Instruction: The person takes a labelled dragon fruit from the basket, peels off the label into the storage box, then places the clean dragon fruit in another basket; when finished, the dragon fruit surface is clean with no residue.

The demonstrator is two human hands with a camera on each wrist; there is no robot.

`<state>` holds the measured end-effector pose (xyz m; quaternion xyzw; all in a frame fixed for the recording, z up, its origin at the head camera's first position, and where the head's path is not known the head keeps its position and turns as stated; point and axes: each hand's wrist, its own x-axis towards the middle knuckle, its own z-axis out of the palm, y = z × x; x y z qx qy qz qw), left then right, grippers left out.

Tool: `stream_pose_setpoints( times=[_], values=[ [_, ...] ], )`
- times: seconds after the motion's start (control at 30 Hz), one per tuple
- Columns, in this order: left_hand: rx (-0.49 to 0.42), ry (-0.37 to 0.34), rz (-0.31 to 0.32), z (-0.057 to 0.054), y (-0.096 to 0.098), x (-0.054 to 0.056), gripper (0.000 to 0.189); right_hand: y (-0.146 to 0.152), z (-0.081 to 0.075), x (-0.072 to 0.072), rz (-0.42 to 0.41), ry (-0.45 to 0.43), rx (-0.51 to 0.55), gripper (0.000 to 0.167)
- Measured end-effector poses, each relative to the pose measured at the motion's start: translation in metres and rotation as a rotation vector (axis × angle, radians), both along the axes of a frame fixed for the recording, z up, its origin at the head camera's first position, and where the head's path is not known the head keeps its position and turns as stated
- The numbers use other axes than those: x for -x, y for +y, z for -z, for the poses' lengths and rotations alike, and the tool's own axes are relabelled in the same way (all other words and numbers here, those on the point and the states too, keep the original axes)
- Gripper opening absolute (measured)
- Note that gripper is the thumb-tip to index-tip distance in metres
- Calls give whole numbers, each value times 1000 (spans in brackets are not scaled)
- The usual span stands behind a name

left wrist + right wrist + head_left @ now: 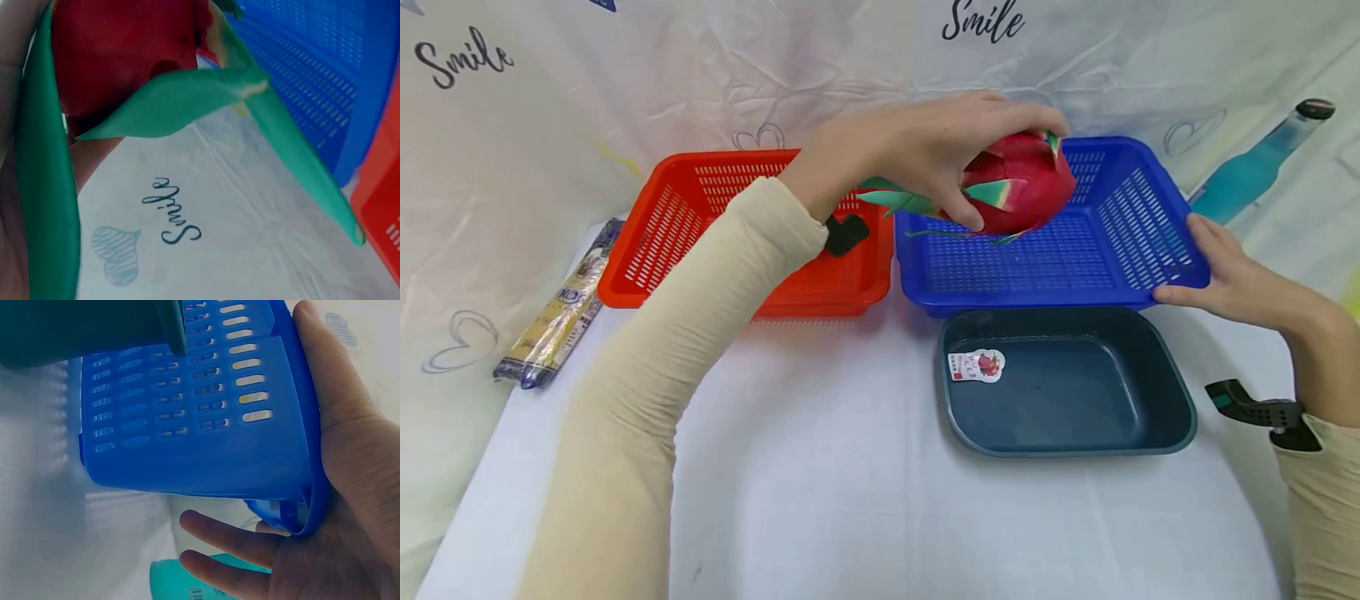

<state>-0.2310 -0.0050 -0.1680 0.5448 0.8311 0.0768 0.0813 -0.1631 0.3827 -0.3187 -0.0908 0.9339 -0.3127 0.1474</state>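
Note:
My left hand (936, 137) grips a red dragon fruit (1030, 187) with long green scales, holding it up over the left part of the blue basket (1120, 242). Its fingers lie over the top and the thumb is on the near side. In the left wrist view the dragon fruit (125, 50) fills the upper left, its green leaf tips pointing outward. At the blue basket's right front corner, my right hand (1255, 275) holds the rim, thumb along the front and fingers down the right side. Two of those fingers (231, 540) stretch out past the basket's end in the right wrist view.
A red basket (658, 225) with a black object (846, 235) inside stands left, partly behind my left arm. A dark teal tray (1045, 425) with a dragon-fruit sticker (976, 366) lies before the blue basket. A shiny packet (561, 308) lies far left; a turquoise bottle (1255, 171), back right.

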Motion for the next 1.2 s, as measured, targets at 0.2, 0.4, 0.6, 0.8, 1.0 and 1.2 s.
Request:
stream_pose_setpoints(
  times=[0.2, 0.4, 0.6, 0.8, 1.0, 1.2],
  values=[
    [57, 79, -22, 3, 28, 13, 100, -1, 1, -3, 16, -22, -21, 111],
    [50, 97, -12, 8, 53, 21, 98, 1, -1, -6, 21, -15, -17, 111],
    [51, 69, -34, 23, 78, 29, 97, -1, -3, -11, 32, -12, -25, 111],
    [91, -14, -97, 43, 96, 40, 99, -4, -8, -10, 24, -22, -11, 110],
    [127, -94, -130, 63, 106, 52, 98, -6, -9, -11, 25, -37, -16, 110],
    [95, -150, -157, 78, 103, 65, 97, -6, -9, -13, 21, -38, 2, 109]
  ],
)
